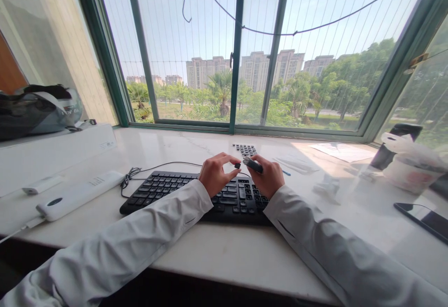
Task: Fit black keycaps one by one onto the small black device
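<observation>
Head view: both hands hover over the right half of a black keyboard that lies on a pale marble tabletop before a wide window. The left hand has its fingers curled, thumb and forefinger pinched on a small dark keycap. The right hand is clenched around a small dark tool, whose end points toward the keycap and sits just beside it; whether the two touch cannot be told. Both arms wear white sleeves.

A row of loose keycaps lies on the tabletop just behind the hands, between the keyboard and the window frame. The keyboard's black cable loops off to the left, near a white power strip that lies at an angle. A smaller white device rests further left. A dark bag sits on a white box at the far left.

To the right, a sheet of paper lies in the sun by the window. A white bag over a container stands near the right edge, with a black phone flat on the tabletop in front of it.
</observation>
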The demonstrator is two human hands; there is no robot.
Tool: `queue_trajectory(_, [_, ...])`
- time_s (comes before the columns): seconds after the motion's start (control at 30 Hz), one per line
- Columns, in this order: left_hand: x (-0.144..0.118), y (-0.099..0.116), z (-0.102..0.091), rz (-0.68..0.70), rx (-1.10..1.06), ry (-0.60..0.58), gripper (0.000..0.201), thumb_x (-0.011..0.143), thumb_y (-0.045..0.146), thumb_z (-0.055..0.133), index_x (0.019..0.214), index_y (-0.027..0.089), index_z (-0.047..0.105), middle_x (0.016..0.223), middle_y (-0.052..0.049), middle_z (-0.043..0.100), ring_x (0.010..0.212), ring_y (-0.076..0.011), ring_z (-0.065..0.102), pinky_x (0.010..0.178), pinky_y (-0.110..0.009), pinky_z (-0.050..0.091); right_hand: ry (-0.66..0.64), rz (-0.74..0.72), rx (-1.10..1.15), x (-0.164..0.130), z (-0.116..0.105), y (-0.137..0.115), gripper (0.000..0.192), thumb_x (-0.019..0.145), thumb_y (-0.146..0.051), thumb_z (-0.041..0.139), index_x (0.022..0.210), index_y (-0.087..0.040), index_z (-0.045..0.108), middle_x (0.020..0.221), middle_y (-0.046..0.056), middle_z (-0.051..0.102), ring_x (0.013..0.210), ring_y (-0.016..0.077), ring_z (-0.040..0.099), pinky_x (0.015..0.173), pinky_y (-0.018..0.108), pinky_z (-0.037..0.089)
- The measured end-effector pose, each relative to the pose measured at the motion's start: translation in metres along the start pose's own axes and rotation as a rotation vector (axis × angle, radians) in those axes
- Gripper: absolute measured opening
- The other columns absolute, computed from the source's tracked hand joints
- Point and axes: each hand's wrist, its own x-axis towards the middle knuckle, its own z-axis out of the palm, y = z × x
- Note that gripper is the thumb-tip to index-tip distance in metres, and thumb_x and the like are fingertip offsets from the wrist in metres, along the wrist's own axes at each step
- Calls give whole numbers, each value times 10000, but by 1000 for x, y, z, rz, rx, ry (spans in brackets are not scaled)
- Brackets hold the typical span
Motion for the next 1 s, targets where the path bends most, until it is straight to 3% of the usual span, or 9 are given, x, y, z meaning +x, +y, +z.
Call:
queue_trajectory(0.3, [-1, 6, -2, -85, -72, -45, 268, 797, 322, 648, 1048, 229, 654, 1003, 20, 723, 407, -38, 421, 518, -183, 417, -14, -6, -105, -1, -2, -2, 211, 809, -351, 548, 976, -270, 649, 614, -3, 678, 581, 201, 635, 549, 256, 309])
queue_trajectory(0.7, [-1, 13, -5, -116, -166, -41, 203, 810, 276, 600, 993, 187, 608, 1061, -34, 715, 362, -14, 456, 408, -148, 396, 39, 3, -88, -2, -1, 0, 200, 815, -362, 543, 961, -271, 646, 596, -11, 670, 593, 201, 644, 548, 252, 300])
queue_trajectory(1.0, [2, 9, 0, -288, -672, -108, 358, 792, 400, 659, 1010, 160, 509, 1176, -121, 653, 322, -6, 474, 269, -146, 363, 70, 20, -66, -2, -3, -2, 183, 821, -379, 541, 928, -263, 635, 588, -13, 668, 591, 199, 641, 542, 252, 290])
